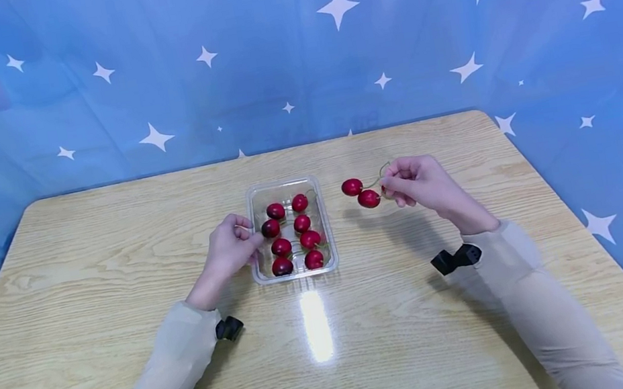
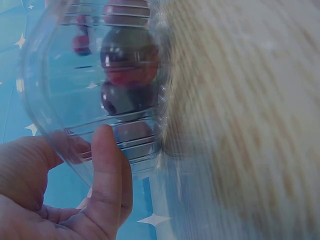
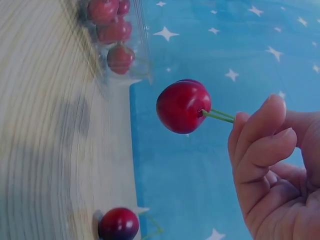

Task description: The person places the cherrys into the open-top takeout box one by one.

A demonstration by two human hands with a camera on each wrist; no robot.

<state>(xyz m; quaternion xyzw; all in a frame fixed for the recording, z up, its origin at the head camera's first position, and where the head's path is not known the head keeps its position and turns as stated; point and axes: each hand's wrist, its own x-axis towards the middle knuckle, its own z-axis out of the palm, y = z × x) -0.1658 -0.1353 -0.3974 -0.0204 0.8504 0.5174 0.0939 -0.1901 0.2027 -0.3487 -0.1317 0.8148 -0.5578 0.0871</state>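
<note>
A clear plastic box (image 1: 330, 246) holds several red cherries (image 1: 302, 223) in two columns, some darker on one side. My left hand (image 1: 231, 242) grips the box's left rim; in the left wrist view its fingers (image 2: 106, 175) lie along the outer wall. Right of the box, my right hand (image 1: 423, 185) pinches thin green stems, with two red cherries (image 1: 352, 187) hanging from them above the table. In the right wrist view these held cherries (image 3: 183, 106) overlap. Another cherry (image 3: 118, 223) rests on the table below the right hand, mostly hidden by the hand in the head view.
The light wood-grain table (image 1: 113, 253) has rounded far corners. Behind it hangs a blue cloth (image 1: 265, 59) with white stars. Each wrist wears a black strap-on camera, the right one (image 1: 457, 258) close above the tabletop. A bright light reflection lies in front of the box.
</note>
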